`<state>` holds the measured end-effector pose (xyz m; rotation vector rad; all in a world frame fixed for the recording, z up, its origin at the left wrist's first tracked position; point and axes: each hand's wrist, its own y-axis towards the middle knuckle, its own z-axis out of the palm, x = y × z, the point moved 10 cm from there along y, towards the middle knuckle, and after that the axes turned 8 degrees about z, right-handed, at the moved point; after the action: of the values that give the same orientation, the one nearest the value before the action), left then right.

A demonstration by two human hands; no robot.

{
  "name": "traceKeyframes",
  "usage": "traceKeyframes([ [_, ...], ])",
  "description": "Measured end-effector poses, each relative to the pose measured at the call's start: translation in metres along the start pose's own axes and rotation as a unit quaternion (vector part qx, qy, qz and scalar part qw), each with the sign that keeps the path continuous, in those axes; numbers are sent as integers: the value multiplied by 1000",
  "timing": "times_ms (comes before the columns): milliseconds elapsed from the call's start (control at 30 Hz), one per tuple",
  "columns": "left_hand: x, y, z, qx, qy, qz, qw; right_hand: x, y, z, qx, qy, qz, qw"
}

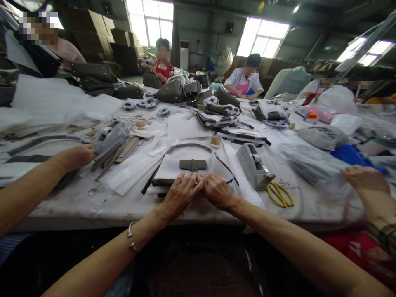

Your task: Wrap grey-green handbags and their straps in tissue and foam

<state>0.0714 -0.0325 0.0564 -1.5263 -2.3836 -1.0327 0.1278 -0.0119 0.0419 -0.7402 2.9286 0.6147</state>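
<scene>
In front of me on the table lies a handbag (166,166), its front covered with white paper. A dark grey-green flap tab (193,165) shows at its middle, and a wrapped handle (188,145) arches behind it. Just below the tab, my left hand (181,193) presses its fingers together on the bag's near edge. My right hand (219,191) meets it there with fingers curled on the same edge. Both thumbs and whatever small part lies under the fingertips are hidden.
Right of the bag stand a grey tape dispenser (255,167) and yellow-handled scissors (280,195). Behind it are a small tray (215,142) and stacked bags (216,117). Another tape dispenser (111,136) stands left. Co-workers' hands (76,157) reach in from both sides.
</scene>
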Motion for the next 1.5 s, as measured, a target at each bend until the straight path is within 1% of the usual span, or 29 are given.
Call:
traceKeyframes([
  [67,-3,-7,3,-26,0,-10,1000,3,-5,-2,-17,22,-1,1000],
  [133,-4,-14,3,-54,-4,-23,998,0,-8,-6,-24,57,20,998],
  [167,-4,-17,3,-65,-8,-29,997,-5,-9,-9,-15,84,34,996],
  [233,-4,-21,3,-80,-19,-36,996,-20,-5,-13,33,163,60,984],
  [300,-3,-22,3,-89,-35,-36,995,-50,7,-18,86,260,103,956],
  [333,-2,-22,3,-92,-44,-36,994,-72,16,-20,95,299,144,939],
  [367,-1,-23,2,-95,-51,-38,993,-101,27,-23,81,314,196,925],
  [433,1,-22,2,-95,-62,-41,993,-157,47,-23,39,274,285,918],
  [467,1,-22,2,-95,-65,-42,993,-180,57,-19,29,237,311,920],
  [500,2,-22,2,-94,-66,-42,993,-198,67,-9,36,196,322,926],
  [567,1,-21,1,-92,-66,-42,993,-225,84,18,63,109,339,932],
  [667,2,-21,1,-91,-66,-43,993,-245,94,69,146,20,355,923],
  [733,3,-20,0,-89,-72,-48,992,-248,92,97,211,0,354,911],
  [767,4,-20,0,-90,-76,-51,992,-248,90,107,235,-3,352,906],
  [800,5,-20,-1,-93,-81,-55,991,-248,89,111,243,-3,353,903],
  [833,6,-20,-2,-95,-86,-58,990,-249,87,110,236,0,358,904],
  [900,8,-20,-4,-102,-97,-63,988,-253,84,92,175,23,368,913],
  [967,9,-20,-4,-107,-109,-63,986,-253,76,61,90,74,361,925],
  [1033,9,-21,-5,-110,-119,-62,985,-250,57,26,19,137,348,927],
  [1100,12,-21,-5,-113,-127,-66,983,-243,27,-5,-15,183,353,917],
  [1200,19,-20,-9,-119,-128,-75,982,-226,-28,-38,-14,201,391,898],
  [1300,32,-20,-13,-127,-122,-95,980,-200,-77,-52,10,211,421,882],
  [1367,41,-21,-15,-126,-122,-111,978,-178,-97,-52,29,237,404,883],
  [1500,52,-23,-14,-116,-128,-132,976,-134,-118,-45,49,297,323,897],
])
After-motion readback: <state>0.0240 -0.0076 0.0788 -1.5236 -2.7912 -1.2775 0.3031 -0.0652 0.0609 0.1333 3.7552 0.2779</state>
